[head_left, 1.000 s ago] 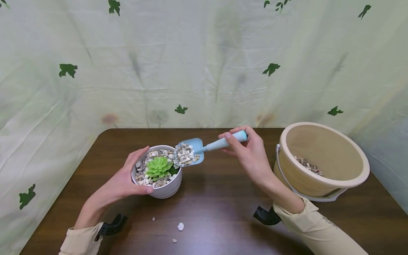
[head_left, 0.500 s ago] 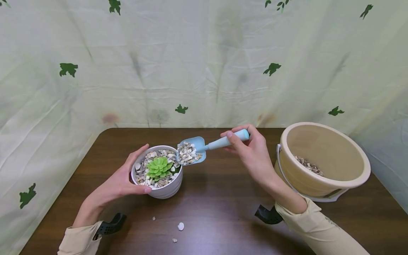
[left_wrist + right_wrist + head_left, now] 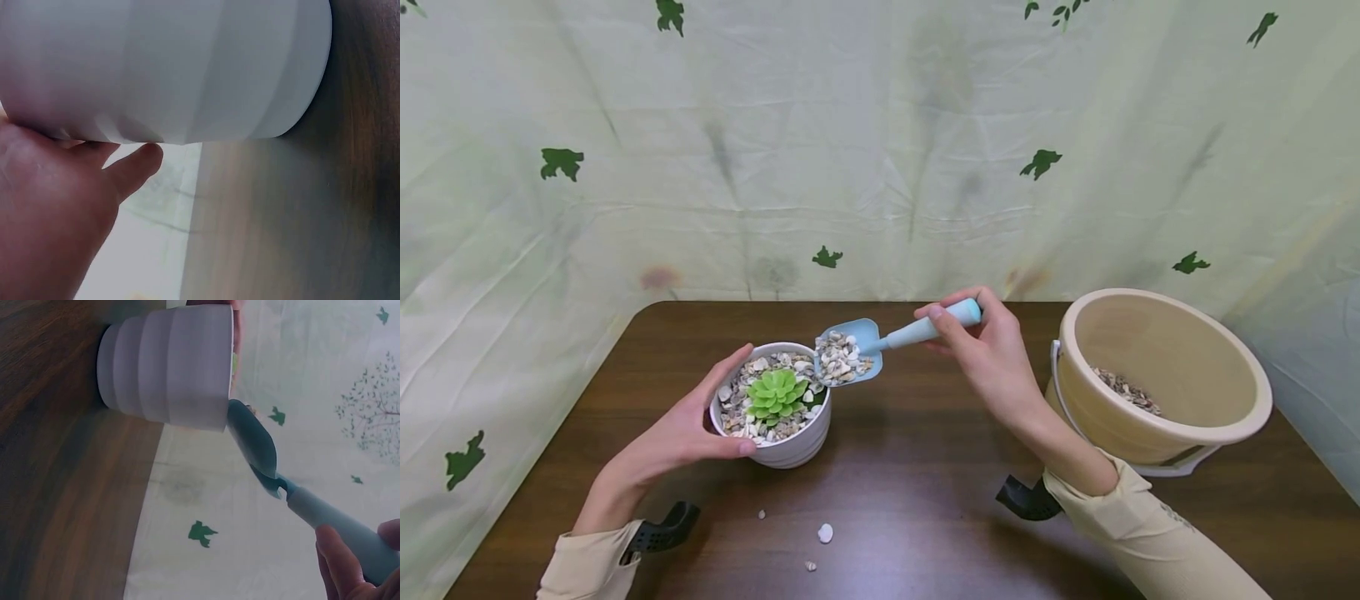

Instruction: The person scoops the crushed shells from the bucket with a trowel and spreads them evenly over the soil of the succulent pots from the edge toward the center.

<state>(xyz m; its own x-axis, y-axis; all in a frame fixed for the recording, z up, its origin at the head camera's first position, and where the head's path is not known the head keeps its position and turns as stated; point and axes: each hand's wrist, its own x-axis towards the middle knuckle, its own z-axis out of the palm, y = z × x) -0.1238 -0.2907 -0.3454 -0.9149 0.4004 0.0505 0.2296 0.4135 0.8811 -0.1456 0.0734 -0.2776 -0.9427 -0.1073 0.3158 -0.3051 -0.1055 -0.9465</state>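
Observation:
My left hand [image 3: 696, 429] grips a white ribbed flowerpot [image 3: 793, 450] from its left side, thumb at the near rim and fingers round the far side. Inside the pot a green succulent [image 3: 775, 394] sits among small shells and pebbles. With my right hand [image 3: 988, 354] I hold a light blue hand trowel [image 3: 917, 333] by its handle. Its blade, heaped with shells [image 3: 842, 357], slopes down to the pot's right rim. In the right wrist view the blade tip [image 3: 240, 412] is right at the rim. The left wrist view shows the pot's wall [image 3: 175, 69] standing on the table.
A beige bucket [image 3: 1157, 358] with a lowered handle stands at the right, some shells [image 3: 1123, 390] at its bottom. Several loose shells, one a white shell [image 3: 825, 533], lie on the brown table [image 3: 910, 500] in front of the pot. A leaf-patterned curtain [image 3: 880, 167] hangs behind.
The trowel blade has shifted slightly up and back from over the pot to its right rim, still loaded. My left hand and the pot have hardly moved.

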